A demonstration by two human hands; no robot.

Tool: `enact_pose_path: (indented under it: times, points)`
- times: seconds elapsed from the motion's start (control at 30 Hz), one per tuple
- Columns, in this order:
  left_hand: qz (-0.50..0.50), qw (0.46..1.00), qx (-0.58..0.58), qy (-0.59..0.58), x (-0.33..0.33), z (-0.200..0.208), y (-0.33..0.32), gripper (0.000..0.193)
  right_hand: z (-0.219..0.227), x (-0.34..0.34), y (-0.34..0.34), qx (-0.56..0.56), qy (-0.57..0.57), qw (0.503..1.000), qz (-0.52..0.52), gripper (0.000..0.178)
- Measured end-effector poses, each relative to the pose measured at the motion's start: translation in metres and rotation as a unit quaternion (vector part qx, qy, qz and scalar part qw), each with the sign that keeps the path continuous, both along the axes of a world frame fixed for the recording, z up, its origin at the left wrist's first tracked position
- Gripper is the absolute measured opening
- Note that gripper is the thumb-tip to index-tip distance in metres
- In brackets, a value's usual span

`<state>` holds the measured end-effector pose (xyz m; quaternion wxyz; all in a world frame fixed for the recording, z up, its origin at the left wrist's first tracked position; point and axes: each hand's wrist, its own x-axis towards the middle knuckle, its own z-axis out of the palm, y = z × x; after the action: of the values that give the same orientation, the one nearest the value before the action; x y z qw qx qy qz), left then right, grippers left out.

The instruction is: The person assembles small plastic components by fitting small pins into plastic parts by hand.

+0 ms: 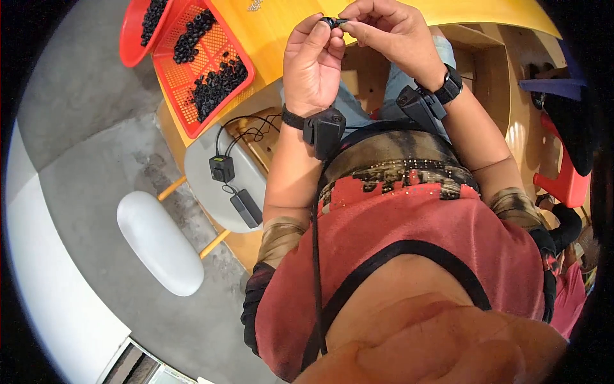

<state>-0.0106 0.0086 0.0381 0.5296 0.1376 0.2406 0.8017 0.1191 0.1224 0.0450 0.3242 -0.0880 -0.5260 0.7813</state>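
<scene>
Left hand (311, 64) and right hand (390, 32) meet above the yellow surface (281, 32), each grip pinching one small black part (334, 22) for close fitting; red tray (203, 64) of like parts stays within reach.

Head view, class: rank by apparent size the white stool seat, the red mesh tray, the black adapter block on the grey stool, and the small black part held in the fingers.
1. red mesh tray and white stool seat: look alike, and the tray is cut off by the frame edge
2. black adapter block
3. small black part, pinched between left hand and right hand
</scene>
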Motion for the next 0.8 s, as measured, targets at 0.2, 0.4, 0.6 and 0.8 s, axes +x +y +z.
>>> enact_pose_path:
  times: [0.2,0.4,0.6,0.8]
  points:
    - [0.026,0.999,-0.015,0.045,0.0022,0.0027,0.0058,0.018,0.0026,0.0023,0.0034,0.02,-0.035,0.999,-0.022,0.01]
    - [0.051,0.993,-0.009,0.103,0.0017,0.0008,0.0095,0.02,0.0047,0.0022,0.0051,0.042,-0.04,0.998,-0.03,0.009]
    - [0.06,0.993,-0.019,0.095,0.0001,0.0008,0.0091,0.024,0.0073,0.0003,0.0046,0.065,-0.057,0.996,-0.035,0.01]
    - [0.046,0.994,-0.019,0.102,-0.0022,-0.0008,0.0064,0.022,0.0008,-0.0002,0.008,-0.008,-0.046,0.999,-0.003,0.011]
